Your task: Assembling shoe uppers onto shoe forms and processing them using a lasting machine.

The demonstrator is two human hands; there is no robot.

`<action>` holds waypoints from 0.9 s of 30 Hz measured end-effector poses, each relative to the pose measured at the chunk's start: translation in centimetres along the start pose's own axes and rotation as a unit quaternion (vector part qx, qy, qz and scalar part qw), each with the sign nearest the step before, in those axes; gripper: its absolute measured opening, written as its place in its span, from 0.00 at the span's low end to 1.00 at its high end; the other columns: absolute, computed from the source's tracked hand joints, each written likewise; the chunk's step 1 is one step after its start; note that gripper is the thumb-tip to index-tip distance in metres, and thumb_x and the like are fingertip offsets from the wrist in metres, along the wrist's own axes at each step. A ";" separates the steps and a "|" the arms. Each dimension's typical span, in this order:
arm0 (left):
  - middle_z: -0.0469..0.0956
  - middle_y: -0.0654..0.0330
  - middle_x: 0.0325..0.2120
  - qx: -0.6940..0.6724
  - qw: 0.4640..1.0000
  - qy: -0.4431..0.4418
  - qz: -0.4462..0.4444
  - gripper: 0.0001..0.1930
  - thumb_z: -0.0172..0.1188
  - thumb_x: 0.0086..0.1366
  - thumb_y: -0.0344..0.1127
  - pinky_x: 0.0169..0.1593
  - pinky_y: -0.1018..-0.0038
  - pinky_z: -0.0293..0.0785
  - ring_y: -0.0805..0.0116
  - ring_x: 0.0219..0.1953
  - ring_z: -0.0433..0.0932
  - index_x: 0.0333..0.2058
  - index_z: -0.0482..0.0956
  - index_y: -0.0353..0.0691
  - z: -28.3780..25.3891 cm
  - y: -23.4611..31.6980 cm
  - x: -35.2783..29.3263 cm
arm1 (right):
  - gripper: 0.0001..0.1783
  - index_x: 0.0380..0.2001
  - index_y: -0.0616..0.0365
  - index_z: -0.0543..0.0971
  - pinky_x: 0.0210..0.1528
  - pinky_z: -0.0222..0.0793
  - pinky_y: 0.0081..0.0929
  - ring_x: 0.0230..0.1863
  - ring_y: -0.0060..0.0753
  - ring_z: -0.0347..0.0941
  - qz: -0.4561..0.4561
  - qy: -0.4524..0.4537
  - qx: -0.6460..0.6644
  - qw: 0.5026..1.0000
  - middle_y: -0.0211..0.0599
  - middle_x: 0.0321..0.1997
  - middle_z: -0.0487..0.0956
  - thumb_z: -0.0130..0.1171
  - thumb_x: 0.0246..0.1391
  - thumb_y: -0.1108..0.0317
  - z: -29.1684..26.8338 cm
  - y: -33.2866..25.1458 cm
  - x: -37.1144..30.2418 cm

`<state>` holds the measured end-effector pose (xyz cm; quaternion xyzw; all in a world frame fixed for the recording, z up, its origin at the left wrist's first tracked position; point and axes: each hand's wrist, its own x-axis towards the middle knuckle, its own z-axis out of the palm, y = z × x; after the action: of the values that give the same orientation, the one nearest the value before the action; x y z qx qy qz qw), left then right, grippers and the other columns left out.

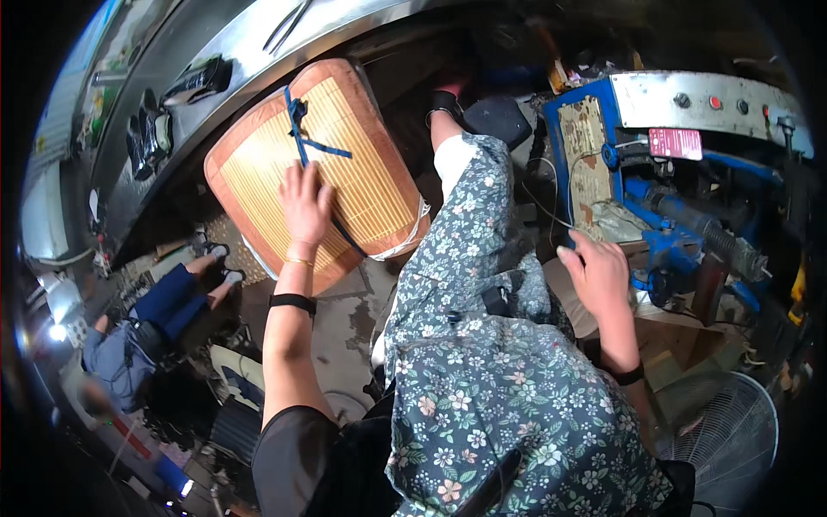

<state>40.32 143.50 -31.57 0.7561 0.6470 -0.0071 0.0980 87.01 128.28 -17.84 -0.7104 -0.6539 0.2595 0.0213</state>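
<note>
A bamboo-slat seat mat (250,185) with a wide brown fabric border lies to my left, below a metal bench. A dark blue strap, knotted near its far end (297,110), runs across it. My left hand (306,205) is laid over the slats beside the strap, fingers stretched out and holding nothing. To the right, my right hand (598,274) is in the air next to my apron, thumb out and fingers loosely bent, with nothing visible in it. The dark floral apron (482,379) covers my lap and leg.
Black shoes (198,82) rest on the metal bench (345,19). At right stands a blue machine (560,164) with a button panel (698,103) and a phone (676,144) on a cable. A fan (732,431) is at lower right. Another person (129,362) sits at left.
</note>
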 end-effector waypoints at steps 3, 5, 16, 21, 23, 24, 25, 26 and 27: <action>0.54 0.49 0.68 0.018 0.999 0.049 -0.010 0.33 0.53 0.65 0.54 0.68 0.44 0.39 0.45 0.70 0.47 0.65 0.62 0.48 1.2 -2.0 1.7 | 0.19 0.45 0.56 0.79 0.43 0.71 0.43 0.34 0.50 0.78 0.087 0.038 0.049 0.994 0.43 0.33 0.82 0.56 0.59 0.53 1.5 0.6 1.1; 0.53 0.50 0.68 0.045 0.998 0.050 -0.002 0.34 0.51 0.65 0.57 0.69 0.45 0.38 0.45 0.70 0.47 0.66 0.60 0.48 2.2 -3.4 1.8 | 0.17 0.41 0.54 0.81 0.36 0.72 0.38 0.30 0.46 0.78 0.075 0.098 0.037 0.992 0.40 0.30 0.82 0.57 0.58 0.54 2.2 1.0 1.2; 0.44 0.44 0.70 0.091 0.991 -0.083 -0.048 0.37 0.45 0.68 0.54 0.70 0.45 0.37 0.42 0.71 0.40 0.69 0.48 0.41 0.4 -1.9 1.7 | 0.09 0.32 0.49 0.81 0.32 0.69 0.38 0.25 0.43 0.76 0.051 0.157 0.000 0.986 0.35 0.25 0.80 0.59 0.54 0.57 2.4 0.8 0.5; 0.40 0.41 0.70 0.157 0.974 -0.165 -0.009 0.37 0.40 0.70 0.55 0.71 0.52 0.38 0.41 0.72 0.37 0.69 0.44 0.39 -0.4 -3.0 2.2 | 0.09 0.32 0.48 0.81 0.33 0.70 0.37 0.25 0.42 0.75 0.066 0.184 0.008 0.981 0.35 0.23 0.78 0.59 0.53 0.57 1.8 1.0 0.3; 0.40 0.41 0.70 0.279 0.933 -0.212 0.086 0.37 0.41 0.70 0.52 0.72 0.55 0.39 0.39 0.71 0.37 0.70 0.43 0.39 -0.8 -4.5 2.9 | 0.09 0.32 0.49 0.80 0.33 0.70 0.38 0.26 0.43 0.75 0.076 0.190 0.010 0.979 0.35 0.24 0.78 0.59 0.53 0.57 2.1 0.8 0.6; 0.40 0.40 0.70 0.386 0.872 -0.260 0.150 0.36 0.42 0.70 0.50 0.72 0.56 0.41 0.38 0.71 0.37 0.70 0.43 0.40 -1.0 -5.3 4.0 | 0.10 0.33 0.50 0.80 0.34 0.71 0.39 0.27 0.44 0.76 0.083 0.209 0.010 0.974 0.36 0.25 0.79 0.59 0.53 0.58 2.2 0.8 1.1; 0.39 0.40 0.70 0.095 0.945 -0.313 0.031 0.36 0.44 0.68 0.47 0.71 0.59 0.46 0.38 0.71 0.36 0.70 0.42 0.44 -1.9 -6.3 4.2 | 0.10 0.35 0.51 0.80 0.37 0.70 0.42 0.30 0.46 0.76 0.111 0.164 0.017 0.980 0.38 0.27 0.79 0.59 0.53 0.59 2.4 0.6 1.5; 0.40 0.43 0.70 0.185 0.922 -0.326 0.094 0.35 0.44 0.68 0.47 0.69 0.62 0.55 0.42 0.71 0.42 0.70 0.44 0.47 -2.3 -7.0 6.1 | 0.10 0.35 0.51 0.80 0.37 0.70 0.42 0.30 0.46 0.76 0.106 0.144 0.025 0.984 0.38 0.27 0.79 0.59 0.53 0.59 2.5 0.6 2.1; 0.46 0.44 0.69 0.125 0.927 -0.343 0.085 0.33 0.46 0.67 0.45 0.67 0.62 0.58 0.43 0.69 0.49 0.68 0.50 0.46 -3.1 -7.7 7.3 | 0.10 0.35 0.52 0.80 0.39 0.70 0.43 0.31 0.47 0.76 0.122 0.117 0.021 0.985 0.38 0.28 0.79 0.59 0.53 0.59 2.5 0.5 2.5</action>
<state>33.60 152.24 -30.64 0.7661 0.5007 -0.3382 0.2190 86.48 129.84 -21.01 -0.8094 -0.5501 0.1891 0.0803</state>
